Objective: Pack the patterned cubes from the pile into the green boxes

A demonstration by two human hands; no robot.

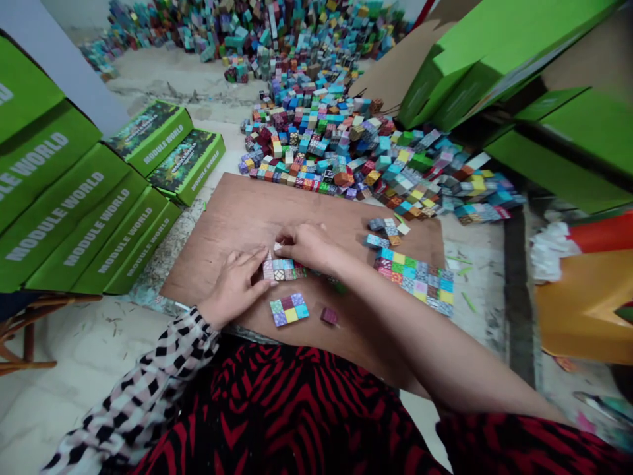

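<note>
On a brown board point(237, 218) lies a short row of small patterned cubes point(284, 269). My left hand point(235, 285) rests against its left end with fingers bent onto the cubes. My right hand point(306, 244) curls over the row from behind, fingertips pressed on its top. A small block of joined coloured cubes point(289, 309) lies just in front of the hands. Beside it sits a single dark red cube point(329, 316). A larger flat panel of coloured cubes point(415, 276) lies to the right of my right forearm.
A big heap of loose coloured cubes point(336, 132) spreads beyond the board. Green "MODULE WORLD" boxes point(84, 218) are stacked at the left, with more green boxes point(494, 59) at the upper right. An orange and red object point(588, 297) stands at the right.
</note>
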